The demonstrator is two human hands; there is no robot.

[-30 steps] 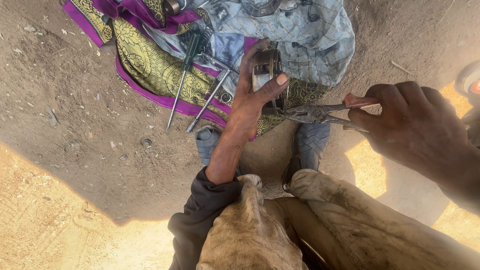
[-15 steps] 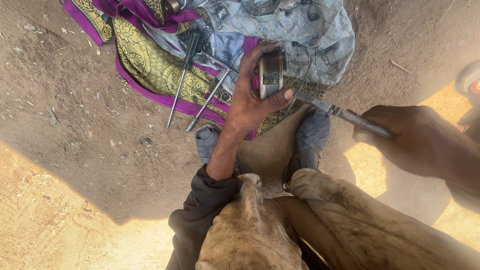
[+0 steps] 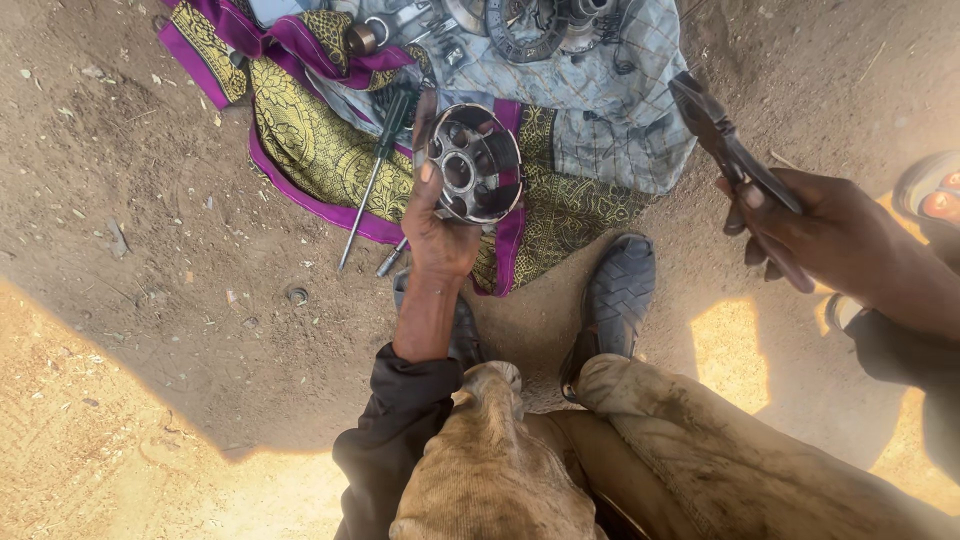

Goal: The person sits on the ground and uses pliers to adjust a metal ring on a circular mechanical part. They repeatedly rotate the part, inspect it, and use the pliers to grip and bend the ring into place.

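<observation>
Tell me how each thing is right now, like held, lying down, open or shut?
Left hand: shut around the metal hub.
Round metal hub: held up, open side with its ring of holes facing the camera.
Right hand: shut around the pliers' handles.
Pliers: held off the ground; whether the tips are closed is unclear.
Screwdriver: lying flat, half on the cloth.
Patterned cloth: spread on the dirt, crumpled.

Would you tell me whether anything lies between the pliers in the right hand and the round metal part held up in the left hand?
Nothing visible does. The left hand holds the round metal part above the patterned cloth; the right hand holds the pliers off to the side, with only open air over the cloth between them.
</observation>
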